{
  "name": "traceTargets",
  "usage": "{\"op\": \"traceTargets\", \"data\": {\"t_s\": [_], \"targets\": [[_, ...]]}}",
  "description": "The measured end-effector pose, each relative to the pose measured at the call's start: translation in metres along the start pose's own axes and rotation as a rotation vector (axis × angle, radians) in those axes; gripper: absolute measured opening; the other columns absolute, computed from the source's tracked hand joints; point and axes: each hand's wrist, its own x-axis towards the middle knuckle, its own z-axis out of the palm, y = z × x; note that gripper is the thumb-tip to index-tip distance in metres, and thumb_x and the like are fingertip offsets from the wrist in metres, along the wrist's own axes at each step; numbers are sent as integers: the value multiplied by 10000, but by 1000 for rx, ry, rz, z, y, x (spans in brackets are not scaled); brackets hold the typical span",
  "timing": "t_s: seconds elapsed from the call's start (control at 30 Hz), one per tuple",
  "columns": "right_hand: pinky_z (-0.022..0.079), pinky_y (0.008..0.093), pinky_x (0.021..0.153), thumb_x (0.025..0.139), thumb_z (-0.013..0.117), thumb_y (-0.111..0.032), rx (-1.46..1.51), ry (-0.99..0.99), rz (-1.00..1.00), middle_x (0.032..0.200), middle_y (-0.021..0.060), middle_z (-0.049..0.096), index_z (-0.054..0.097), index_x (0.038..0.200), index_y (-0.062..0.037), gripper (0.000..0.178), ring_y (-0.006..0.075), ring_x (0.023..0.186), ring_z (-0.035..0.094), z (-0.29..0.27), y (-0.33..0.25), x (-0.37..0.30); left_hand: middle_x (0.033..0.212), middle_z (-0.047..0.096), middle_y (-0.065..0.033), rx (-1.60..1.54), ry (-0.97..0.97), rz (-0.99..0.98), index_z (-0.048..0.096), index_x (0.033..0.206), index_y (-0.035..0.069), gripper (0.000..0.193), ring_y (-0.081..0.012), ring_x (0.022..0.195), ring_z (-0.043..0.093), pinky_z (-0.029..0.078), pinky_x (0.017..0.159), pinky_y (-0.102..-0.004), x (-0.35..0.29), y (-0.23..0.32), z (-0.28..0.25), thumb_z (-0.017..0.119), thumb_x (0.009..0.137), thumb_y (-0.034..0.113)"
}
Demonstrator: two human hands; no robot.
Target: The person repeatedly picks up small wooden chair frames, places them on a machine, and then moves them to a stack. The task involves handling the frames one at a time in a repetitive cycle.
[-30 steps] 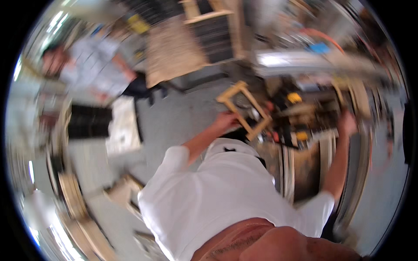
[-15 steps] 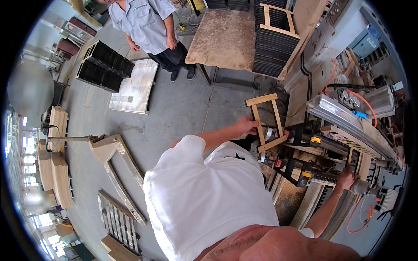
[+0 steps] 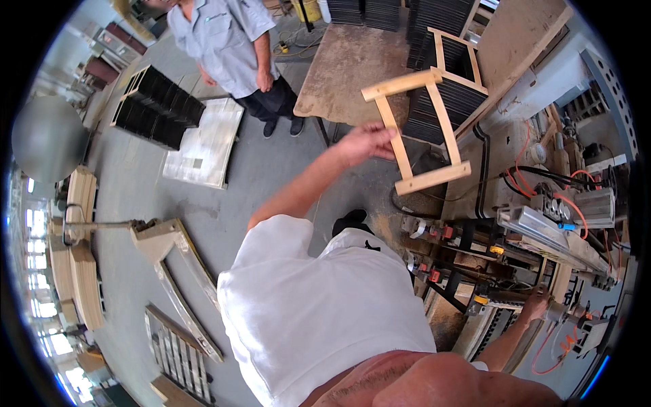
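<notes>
My left hand [image 3: 369, 144] is closed on the near-left bar of a light wooden frame [image 3: 444, 125]. The frame is an open rectangle of two thicker end rails joined by two thinner bars. It hangs tilted in the air, between me and a stack of dark frames [image 3: 434, 115]. Low at the right, my right hand [image 3: 536, 304] lies at the clamping machine [image 3: 536, 230], fingers curled at the end of a narrow wooden strip [image 3: 543, 271]. Part of those fingers is hidden.
A brown worktable [image 3: 352, 68] stands ahead, beside the dark stack topped by a pale frame [image 3: 460, 81]. Another person [image 3: 227, 47] stands left of it. More dark frames [image 3: 156, 108] sit on a pallet [image 3: 203, 152]. A pallet jack [image 3: 183, 264] is at my left.
My left hand has lifted the wooden frame up and away from the machine toward the dark stack. My right hand has stayed at the machine.
</notes>
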Motion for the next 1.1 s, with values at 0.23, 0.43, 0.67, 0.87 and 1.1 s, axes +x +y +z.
{"op": "traceTargets", "data": {"t_s": [0.23, 0.43, 0.67, 0.87, 1.1], "targets": [[496, 304, 900, 933, 665, -161, 823, 394, 136, 1133, 135, 687, 655, 1181, 11, 303, 177, 1001, 639, -63, -111, -45, 950, 696, -111, 101, 60, 280, 642, 1069, -8, 260, -203, 871, 688, 593, 791, -333, 124, 118, -46, 639, 945, 220], [503, 310, 893, 920, 623, -18, 893, 275, 3, 1090, 116, 680, 671, 1086, 14, 176, 181, 1018, 627, -119, -249, -144, 958, 683, -83, 96, -122, 178, 628, 1063, 18, 247, -155, 828, 665, 584, 735, -294, 269, 149, -56, 630, 955, 240], [505, 267, 697, 886, 652, -21, 864, -15, 222, 922, 69, 660, 660, 1032, 5, 149, 115, 772, 602, -95, -287, -222, 858, 661, -47, 516, -63, -112, 628, 1031, 33, 371, -130, 748, 648, 560, 670, -267, 346, 135, -46, 714, 887, 364], [484, 248, 694, 885, 676, -77, 859, -125, 453, 854, 28, 664, 683, 1062, -8, 191, 87, 752, 585, -50, -293, -269, 847, 700, -112, 1137, 162, 340, 679, 966, 21, 466, -229, 705, 672, 547, 661, -335, 318, 135, -17, 735, 829, 462], [481, 249, 673, 899, 660, -111, 906, -198, 440, 797, 28, 666, 687, 1082, -15, 208, 84, 714, 592, -43, -313, -286, 1137, 655, -216, 1671, -248, 924, 662, 1169, 76, 518, -325, 1207, 535, 288, 1103, -494, 253, 113, 51, 760, 769, 390]]}}
